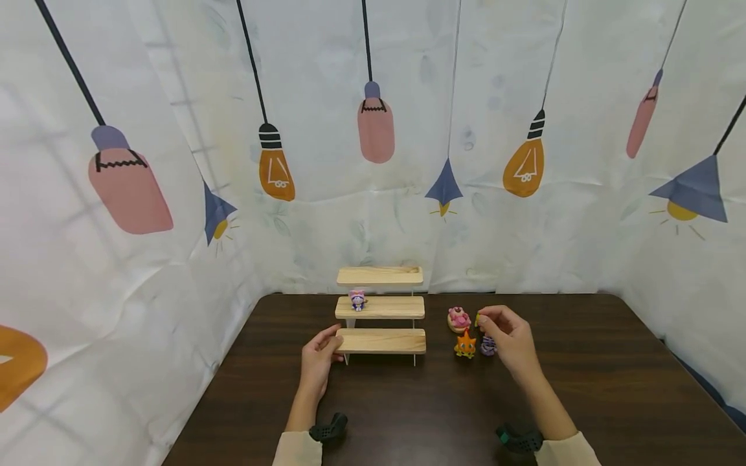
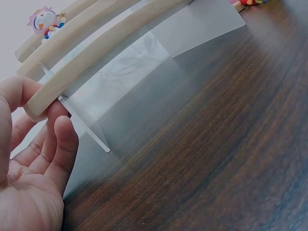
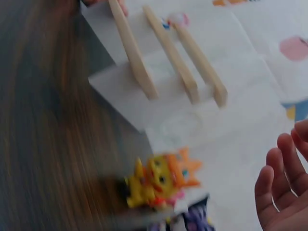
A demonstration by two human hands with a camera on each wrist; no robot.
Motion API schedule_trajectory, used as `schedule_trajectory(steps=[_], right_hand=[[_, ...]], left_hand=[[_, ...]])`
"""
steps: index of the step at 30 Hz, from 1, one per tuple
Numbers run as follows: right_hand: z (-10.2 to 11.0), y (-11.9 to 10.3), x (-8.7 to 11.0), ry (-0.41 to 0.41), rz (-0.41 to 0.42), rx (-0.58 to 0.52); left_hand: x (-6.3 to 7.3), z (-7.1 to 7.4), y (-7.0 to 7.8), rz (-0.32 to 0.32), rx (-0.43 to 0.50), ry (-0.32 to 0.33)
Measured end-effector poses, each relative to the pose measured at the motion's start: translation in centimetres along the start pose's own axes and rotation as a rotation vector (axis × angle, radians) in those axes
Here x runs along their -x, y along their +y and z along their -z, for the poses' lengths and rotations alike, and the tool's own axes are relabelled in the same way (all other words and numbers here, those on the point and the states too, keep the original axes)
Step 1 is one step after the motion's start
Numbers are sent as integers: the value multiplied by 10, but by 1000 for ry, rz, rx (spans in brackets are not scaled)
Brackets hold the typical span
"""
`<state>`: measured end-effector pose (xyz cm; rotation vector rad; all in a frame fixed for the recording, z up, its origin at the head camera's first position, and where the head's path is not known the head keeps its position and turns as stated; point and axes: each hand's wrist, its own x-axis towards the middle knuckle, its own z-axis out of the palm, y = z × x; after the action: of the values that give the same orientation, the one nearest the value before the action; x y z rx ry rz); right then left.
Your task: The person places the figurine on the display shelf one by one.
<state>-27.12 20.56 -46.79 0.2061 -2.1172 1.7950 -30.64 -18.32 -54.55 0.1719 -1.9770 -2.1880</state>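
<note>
A three-tier wooden display shelf (image 1: 381,341) on clear supports stands at the table's far middle. My left hand (image 1: 317,362) grips the left end of its lowest board, thumb on top and fingers beneath. On the middle board, toward the left, is a small pink-and-blue figurine (image 1: 357,300). My right hand (image 1: 513,340) is beside a cluster of figurines: pink (image 1: 458,320), orange (image 1: 465,345), purple (image 1: 488,345) and yellow (image 1: 478,320). In the blurred right wrist view, the yellow figurine (image 3: 139,185) stands apart from the loosely bent fingers (image 3: 274,173).
A dark wooden table (image 1: 419,408) carries everything. Behind and at the sides hangs a pale cloth (image 1: 326,233) printed with lamps. Both wrists wear dark bands (image 1: 329,428).
</note>
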Motion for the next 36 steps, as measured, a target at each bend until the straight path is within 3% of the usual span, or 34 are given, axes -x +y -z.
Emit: schedule_trajectory(steps=[5, 8, 16, 21, 27, 36], right_hand=[[25, 12, -3, 79, -38, -5], [38, 20, -3, 81, -85, 0], [54, 45, -4, -115, -204, 155], [51, 65, -4, -199, -261, 172], [48, 74, -1, -249, -326, 239], [44, 77, -2, -288, -330, 330]], left_hand=[[1, -1, 1, -7, 5, -1], [1, -2, 1, -4, 6, -7], [0, -2, 0, -10, 1, -1], [1, -1, 1, -10, 0, 10], [3, -2, 2, -15, 6, 5], [3, -2, 2, -17, 10, 5]])
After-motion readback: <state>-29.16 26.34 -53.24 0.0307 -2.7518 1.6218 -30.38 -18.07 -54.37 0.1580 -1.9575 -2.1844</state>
